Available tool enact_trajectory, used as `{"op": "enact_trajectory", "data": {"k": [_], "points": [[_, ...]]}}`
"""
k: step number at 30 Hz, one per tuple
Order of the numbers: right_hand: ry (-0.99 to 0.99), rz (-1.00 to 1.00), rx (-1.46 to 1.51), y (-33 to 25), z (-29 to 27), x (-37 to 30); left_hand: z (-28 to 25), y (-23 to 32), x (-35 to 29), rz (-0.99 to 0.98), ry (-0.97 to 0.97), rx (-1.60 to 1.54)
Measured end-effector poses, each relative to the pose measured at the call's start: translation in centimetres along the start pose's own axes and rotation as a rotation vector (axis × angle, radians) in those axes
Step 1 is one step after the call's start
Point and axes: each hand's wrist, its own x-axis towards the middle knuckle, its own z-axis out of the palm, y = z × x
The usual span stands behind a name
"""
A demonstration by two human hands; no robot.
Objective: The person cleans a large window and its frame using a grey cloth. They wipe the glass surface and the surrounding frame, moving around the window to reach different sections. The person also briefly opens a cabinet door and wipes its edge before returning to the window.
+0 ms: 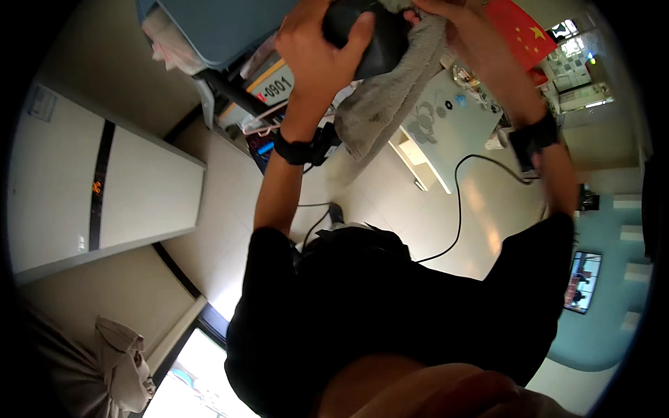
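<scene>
Head view: left grip [319, 54] clasps black object [382, 47], right grip [454, 22] outstretched.

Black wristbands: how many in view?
2. Left wristband, on the wrist behind the left hand; right wristband, on the wrist behind the right hand, slightly blurred. Both wrists show; any lying elsewhere among the clutter could be hidden.

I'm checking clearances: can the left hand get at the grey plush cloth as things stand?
Probably yes: the lower end of the grey plush cloth hangs close to the wrist of the left hand. Higher up, though, the black object under the thumb partly lies between.
</scene>
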Motion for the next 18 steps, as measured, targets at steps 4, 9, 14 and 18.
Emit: {"op": "enact_trajectory", "data": {"k": [4, 9, 14, 18], "points": [[-0.177, -0.166, 0.44, 4.8, -5.4, 0.5, 1.2, -2.2, 0.8, 0.128, 0.124, 0.074], [-0.365, -0.355, 0.489, 7.7, -4.9, 0.0, 1.0, -0.9, 1.3, 0.075, 0.051, 0.001], [-0.401, -0.366, 0.427, 7.4, -4.3, -0.9, 0.0, 2.3, -0.8, 0.168, 0.17, 0.377], [-0.626, -0.331, 0.692, 8.7, -2.7, -2.8, 0.0, 7.1, -9.5, 0.225, 0.003, 0.471]]}}
